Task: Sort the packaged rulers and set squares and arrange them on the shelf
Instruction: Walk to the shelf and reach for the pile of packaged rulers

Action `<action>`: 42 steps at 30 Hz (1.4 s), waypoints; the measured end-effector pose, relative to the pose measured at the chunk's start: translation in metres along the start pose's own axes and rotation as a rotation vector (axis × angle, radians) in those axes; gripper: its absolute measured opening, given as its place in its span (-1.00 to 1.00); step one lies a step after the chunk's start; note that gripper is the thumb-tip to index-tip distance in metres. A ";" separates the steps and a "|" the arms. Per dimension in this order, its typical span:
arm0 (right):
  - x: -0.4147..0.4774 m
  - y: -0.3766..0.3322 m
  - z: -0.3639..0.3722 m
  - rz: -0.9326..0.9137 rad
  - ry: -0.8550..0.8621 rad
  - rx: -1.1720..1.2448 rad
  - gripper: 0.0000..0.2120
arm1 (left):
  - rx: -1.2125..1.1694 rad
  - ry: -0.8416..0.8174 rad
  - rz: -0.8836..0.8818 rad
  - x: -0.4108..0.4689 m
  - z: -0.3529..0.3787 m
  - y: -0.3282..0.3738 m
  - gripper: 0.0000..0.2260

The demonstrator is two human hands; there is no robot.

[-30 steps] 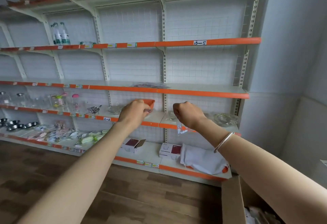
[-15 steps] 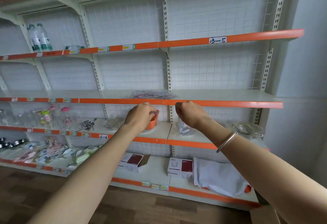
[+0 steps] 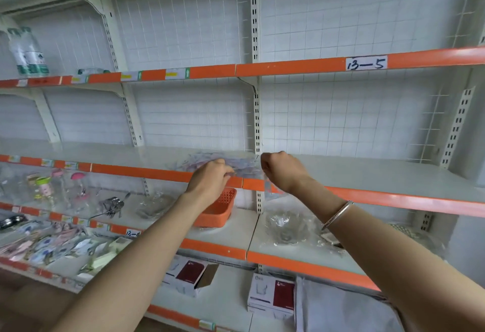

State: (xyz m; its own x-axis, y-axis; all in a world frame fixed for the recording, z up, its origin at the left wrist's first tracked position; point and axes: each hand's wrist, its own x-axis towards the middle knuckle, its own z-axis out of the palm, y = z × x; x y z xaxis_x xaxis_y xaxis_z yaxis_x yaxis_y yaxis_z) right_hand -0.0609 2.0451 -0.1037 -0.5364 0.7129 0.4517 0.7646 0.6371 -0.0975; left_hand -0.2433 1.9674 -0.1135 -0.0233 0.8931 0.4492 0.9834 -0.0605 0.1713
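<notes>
Orange trim (image 3: pixel 147 173) runs along the front lip of the middle shelf (image 3: pixel 367 174), and the pile of packaged rulers and set squares (image 3: pixel 207 161) lies on that shelf just behind the lip, beside the central upright. The packets are clear film in a loose, fanned-out heap, and I cannot tell rulers from set squares in it.

The left hand (image 3: pixel 210 180) reaches over the trim with its fingers curled onto the near edge of the pile, gripping it there. The right hand (image 3: pixel 284 171) is clenched just to the right of the pile. It seems to pinch a clear packet (image 3: pixel 267 187) that hangs down in front of the trim, though the film is hard to make out. A bracelet (image 3: pixel 337 215) sits on that wrist.

The main risk, as I judge it, is sliding. Smooth film on a painted shelf, this close to the edge, could let a tug from the left hand drag several packets over the lip. They would drop toward the orange basket (image 3: pixel 220 209) and the wrapped glass bowl (image 3: pixel 286 226) on the shelf below. The hanging packet could also catch under the lip as it is lifted. With everything transparent, the two kinds could easily end up mixed.
</notes>
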 end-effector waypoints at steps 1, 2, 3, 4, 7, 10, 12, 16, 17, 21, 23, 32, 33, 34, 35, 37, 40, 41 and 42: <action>0.013 0.006 0.006 -0.001 -0.005 0.000 -0.83 | -0.001 -0.006 -0.004 0.011 0.009 -0.006 -0.78; 0.024 0.012 0.013 -0.001 -0.011 0.002 -0.83 | -0.002 -0.016 -0.012 0.021 0.017 -0.012 -0.78; 0.035 0.017 0.021 -0.003 -0.016 0.004 -0.84 | -0.005 -0.023 -0.022 0.031 0.025 -0.019 -0.78; 0.047 0.023 0.029 -0.005 -0.020 0.005 -0.84 | -0.010 -0.024 -0.030 0.042 0.032 -0.027 -0.78; 0.079 0.034 0.053 -0.004 -0.016 0.005 -0.85 | -0.019 -0.030 -0.049 0.078 0.051 -0.054 -0.76; 0.114 0.041 0.078 -0.007 -0.010 -0.002 -0.87 | -0.008 -0.032 -0.041 0.113 0.072 -0.084 -0.75; 0.141 0.044 0.096 -0.013 -0.011 -0.012 -0.88 | 0.006 -0.038 -0.034 0.137 0.085 -0.106 -0.74; 0.198 0.042 0.131 0.011 0.009 -0.021 -0.91 | 0.034 -0.067 -0.020 0.181 0.114 -0.158 -0.74; 0.213 0.040 0.138 0.015 0.014 -0.030 -0.91 | 0.038 -0.085 -0.012 0.191 0.121 -0.171 -0.74; 0.265 0.033 0.165 0.021 -0.001 -0.050 -0.92 | 0.075 -0.171 0.045 0.229 0.142 -0.212 -0.72; 0.286 0.030 0.177 0.024 0.004 -0.049 -0.91 | 0.097 -0.177 0.087 0.247 0.148 -0.225 -0.74; 0.334 0.040 0.215 0.058 -0.042 -0.113 -0.91 | 0.100 -0.264 0.090 0.295 0.181 -0.249 -0.84; 0.336 0.042 0.217 0.061 -0.060 -0.126 -0.90 | 0.075 -0.282 0.071 0.298 0.185 -0.250 -0.83; 0.338 0.044 0.219 0.064 -0.087 -0.134 -0.90 | 0.058 -0.294 0.071 0.301 0.190 -0.252 -0.82; 0.339 0.046 0.219 0.067 -0.118 -0.130 -0.91 | 0.051 -0.313 0.085 0.303 0.194 -0.254 -0.82; 0.338 0.052 0.221 0.075 -0.191 -0.094 -0.91 | 0.016 -0.359 0.107 0.303 0.200 -0.254 -0.84; 0.332 0.061 0.224 0.066 -0.293 -0.031 -0.92 | -0.057 -0.423 0.097 0.304 0.206 -0.254 -0.86; 0.330 0.064 0.226 0.061 -0.323 -0.006 -0.90 | -0.081 -0.432 0.089 0.305 0.206 -0.255 -0.86; 0.327 0.067 0.228 0.051 -0.351 0.014 -0.89 | -0.096 -0.444 0.088 0.305 0.205 -0.256 -0.86</action>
State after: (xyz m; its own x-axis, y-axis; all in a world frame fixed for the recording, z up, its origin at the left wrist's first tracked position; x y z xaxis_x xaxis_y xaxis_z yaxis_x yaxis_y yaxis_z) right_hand -0.2667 2.3876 -0.1646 -0.5894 0.7998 0.1136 0.7901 0.6001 -0.1254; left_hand -0.4648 2.3471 -0.2003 0.1594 0.9859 0.0501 0.9565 -0.1668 0.2392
